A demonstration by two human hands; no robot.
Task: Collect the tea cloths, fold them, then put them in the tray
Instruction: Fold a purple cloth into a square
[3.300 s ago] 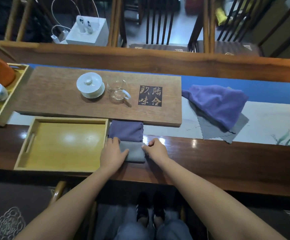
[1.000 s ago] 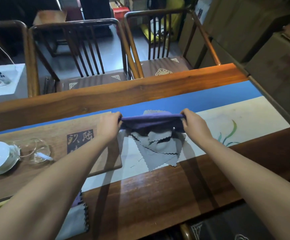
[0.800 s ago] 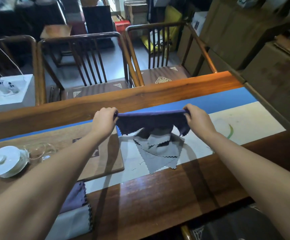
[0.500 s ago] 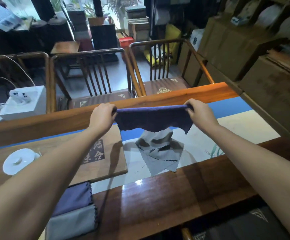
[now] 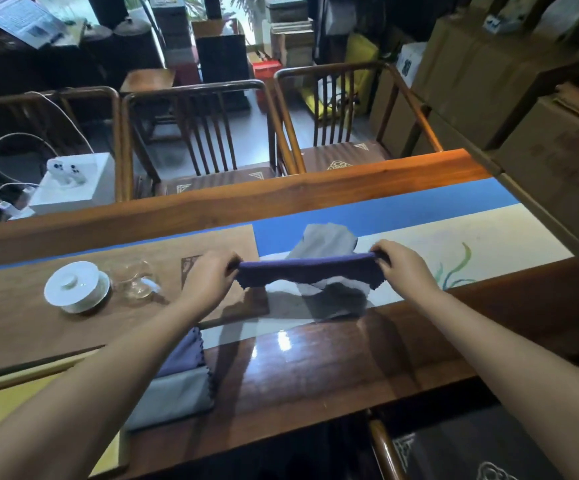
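Purple cloth [image 5: 307, 270]: stretched between both grips, lifted off the tabletop [image 5: 315, 368].
Left hand [image 5: 208, 275]: grip pinching its left edge.
Right hand [image 5: 404, 268]: grip pinching its right edge.
Grey cloth [image 5: 326, 242]: crumpled below and behind the grips.
Tray [image 5: 1, 403]: under the left forearm; contents unclear.
Folded cloths [image 5: 177, 386]: beside the tray.

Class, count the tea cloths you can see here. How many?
4: a purple cloth stretched between both hands, a grey cloth crumpled behind it, and a folded purple cloth and folded grey cloth beside the left forearm. Others may be hidden.
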